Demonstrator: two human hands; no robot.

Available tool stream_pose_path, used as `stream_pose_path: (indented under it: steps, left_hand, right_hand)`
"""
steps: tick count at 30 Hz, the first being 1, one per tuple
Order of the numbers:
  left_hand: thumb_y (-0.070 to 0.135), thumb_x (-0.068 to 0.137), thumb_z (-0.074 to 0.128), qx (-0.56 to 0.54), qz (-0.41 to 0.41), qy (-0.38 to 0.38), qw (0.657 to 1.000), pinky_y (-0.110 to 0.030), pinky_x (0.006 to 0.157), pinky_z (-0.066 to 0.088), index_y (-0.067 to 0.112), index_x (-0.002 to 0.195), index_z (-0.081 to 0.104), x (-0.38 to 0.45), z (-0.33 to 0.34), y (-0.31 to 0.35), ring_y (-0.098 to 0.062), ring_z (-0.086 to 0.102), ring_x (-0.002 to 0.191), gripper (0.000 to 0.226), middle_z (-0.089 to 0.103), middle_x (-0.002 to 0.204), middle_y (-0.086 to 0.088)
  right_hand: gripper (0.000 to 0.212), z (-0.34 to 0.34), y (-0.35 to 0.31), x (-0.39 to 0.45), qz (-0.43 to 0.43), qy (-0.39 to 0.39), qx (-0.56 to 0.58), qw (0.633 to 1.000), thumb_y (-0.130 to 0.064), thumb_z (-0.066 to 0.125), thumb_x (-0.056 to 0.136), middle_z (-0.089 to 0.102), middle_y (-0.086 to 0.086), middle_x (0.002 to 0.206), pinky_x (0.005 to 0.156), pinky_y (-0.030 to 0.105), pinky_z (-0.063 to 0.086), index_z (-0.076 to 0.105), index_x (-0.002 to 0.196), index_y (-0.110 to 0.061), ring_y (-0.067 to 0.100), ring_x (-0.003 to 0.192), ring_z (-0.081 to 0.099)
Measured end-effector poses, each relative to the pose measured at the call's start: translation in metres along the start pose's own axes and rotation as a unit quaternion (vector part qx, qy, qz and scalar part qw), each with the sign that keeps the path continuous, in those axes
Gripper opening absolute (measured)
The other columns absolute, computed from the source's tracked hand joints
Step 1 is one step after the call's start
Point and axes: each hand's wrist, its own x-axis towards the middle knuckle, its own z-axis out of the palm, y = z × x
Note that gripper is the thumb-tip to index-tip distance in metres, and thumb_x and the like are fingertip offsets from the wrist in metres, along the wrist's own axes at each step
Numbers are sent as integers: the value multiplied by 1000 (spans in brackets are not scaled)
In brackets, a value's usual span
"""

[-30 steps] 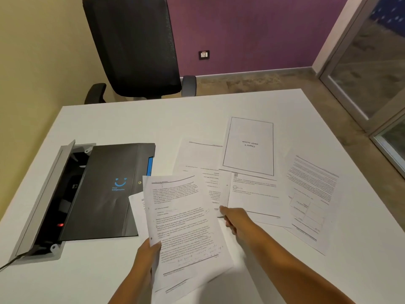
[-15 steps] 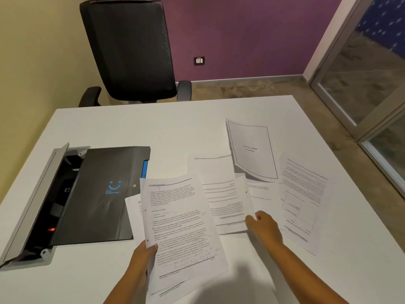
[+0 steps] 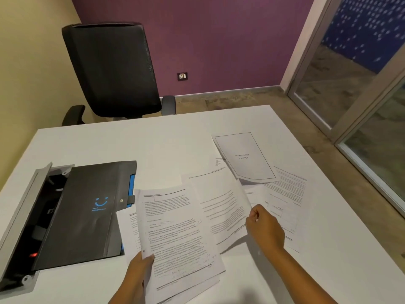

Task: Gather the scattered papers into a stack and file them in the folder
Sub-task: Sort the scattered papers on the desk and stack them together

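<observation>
My left hand (image 3: 137,273) grips a small stack of printed pages (image 3: 175,238) by its lower left edge, above the near table. My right hand (image 3: 264,229) pinches the right edge of another printed sheet (image 3: 219,207), lifted off the table beside the stack. A framed title page (image 3: 245,159) lies curled on other sheets at the far right. A text sheet with a table (image 3: 285,198) lies flat to the right of my right hand. The black folder (image 3: 87,213) with a blue smiley lies closed at the left.
An open cable box (image 3: 28,218) is set into the white table (image 3: 153,145) under the folder's left side. A black office chair (image 3: 111,69) stands behind the far edge. Glass doors (image 3: 361,84) are at the right.
My right hand has taken hold of a sheet and lifted it toward the stack. The title page has slid away and curled. The camera has tilted upward.
</observation>
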Motion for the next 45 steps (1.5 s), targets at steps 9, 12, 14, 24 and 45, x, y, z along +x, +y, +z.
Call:
stream_pose_path:
  steps: [9,12,14,24,45]
  left_hand:
    - [3,93,46,-13,-48,28,998,-56,107,33,0,137,37,-6,8,4,-40,50,114,45,48,135,-24]
    - [4,93,46,-6,-51,8,999,-53,103,37,2,135,40,-13,12,6,-40,51,110,43,50,132,-23]
    - [4,93,45,-19,-52,-13,998,-52,98,38,2,134,39,-18,14,7,-37,54,99,42,55,123,-21]
    - [20,95,45,-57,-8,-50,997,-41,71,48,10,129,45,-21,22,16,-29,59,86,36,63,97,-9]
    - [1,89,52,39,6,3,999,-53,106,35,4,140,32,-8,27,13,-40,46,122,54,44,139,-21]
  right_hand:
    - [5,-89,-58,-13,-150,-98,-103,978,-28,50,88,61,-10,80,49,24,34,49,84,-29,10,56,49]
    - [10,-114,-80,-19,-209,-109,-47,971,-27,56,85,56,-12,81,51,22,37,51,86,-35,7,58,50]
    - [13,-125,-93,-22,-239,-87,27,967,-23,58,84,56,-12,81,53,22,40,54,85,-35,6,57,49]
    - [26,-110,-107,-22,-186,5,409,893,3,53,84,57,-5,76,54,13,45,60,77,-21,3,55,48]
    - [31,58,14,-35,3,-304,136,943,-8,58,87,58,-10,96,62,8,46,52,115,-18,5,80,58]
